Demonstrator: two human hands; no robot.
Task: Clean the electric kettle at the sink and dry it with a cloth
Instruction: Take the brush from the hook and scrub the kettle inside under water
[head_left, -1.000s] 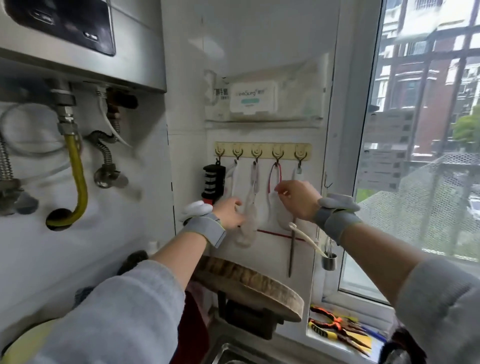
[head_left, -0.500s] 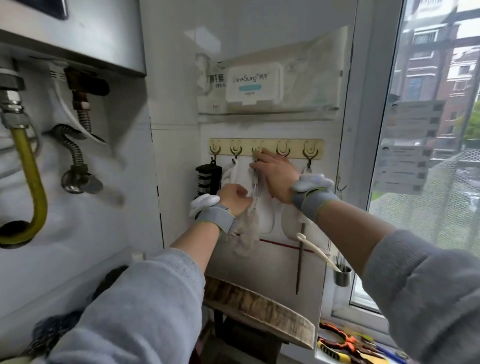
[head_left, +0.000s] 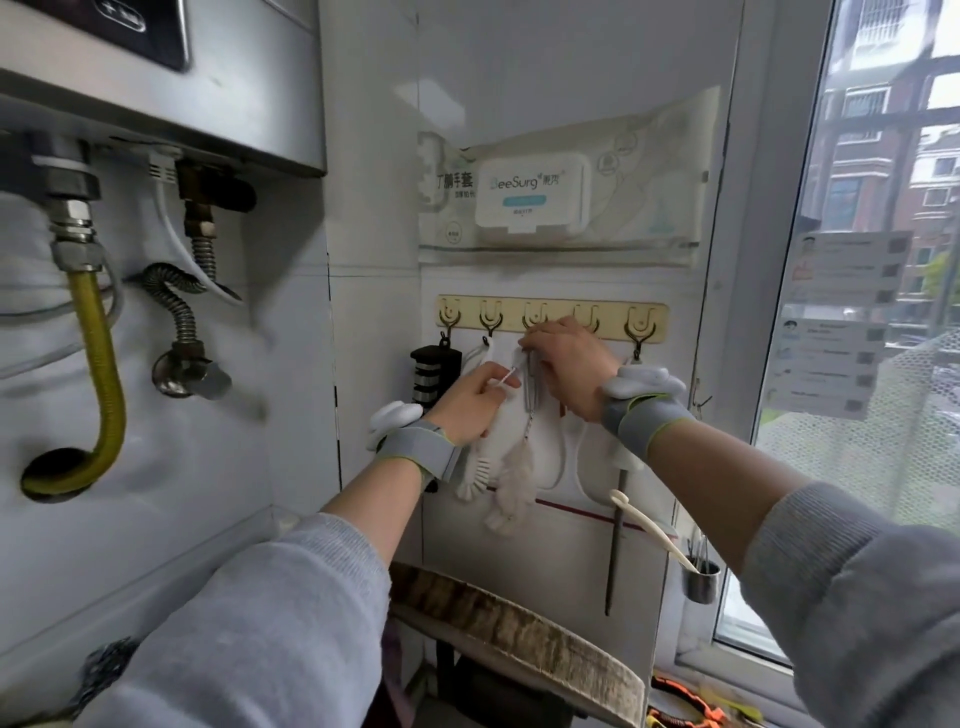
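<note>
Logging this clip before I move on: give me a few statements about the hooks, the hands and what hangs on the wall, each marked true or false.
1. The cream hook rail carries five hooks. True.
2. The right hand is up at the hooks. True.
3. The left hand hangs idle. False: it pinches a thin white loop.
4. The white wipes pack hangs below the rail. False: above it.
5. The electric kettle is in view. False: it is not seen.

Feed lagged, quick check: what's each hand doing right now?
Left hand: pinches a thin loop of the hanging brush.
Right hand: fingers curled at the hook rail; grip hidden.
</note>
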